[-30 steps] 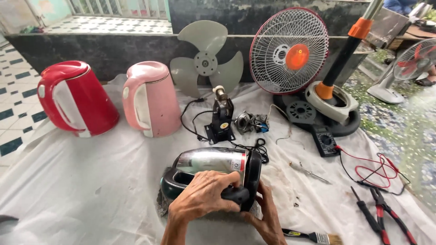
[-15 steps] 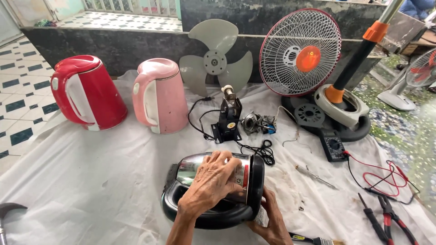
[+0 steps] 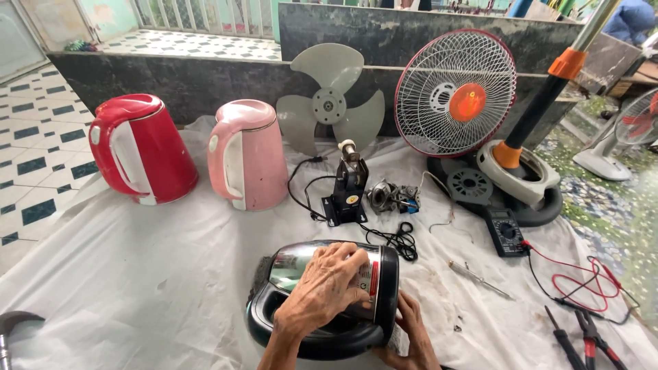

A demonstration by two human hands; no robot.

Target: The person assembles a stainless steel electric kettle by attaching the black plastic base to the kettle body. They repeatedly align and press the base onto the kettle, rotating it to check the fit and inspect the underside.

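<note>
Nearest the camera, steel kettle: lying on its side on the white sheet, black handle toward the viewer; every place below is told from it.
Left hand: laid over the kettle's shiny body, fingers spread and curled on it, gripping.
Right hand: at the kettle's right end, fingers pressed to the black base; how much it grips I cannot tell.
Right of the kettle: screwdriver, multimeter, red leads, pliers.
Just beyond: small motor, black cable.
Farther left: pink kettle, red kettle.
Farthest: grey fan blade, fan grille.
</note>
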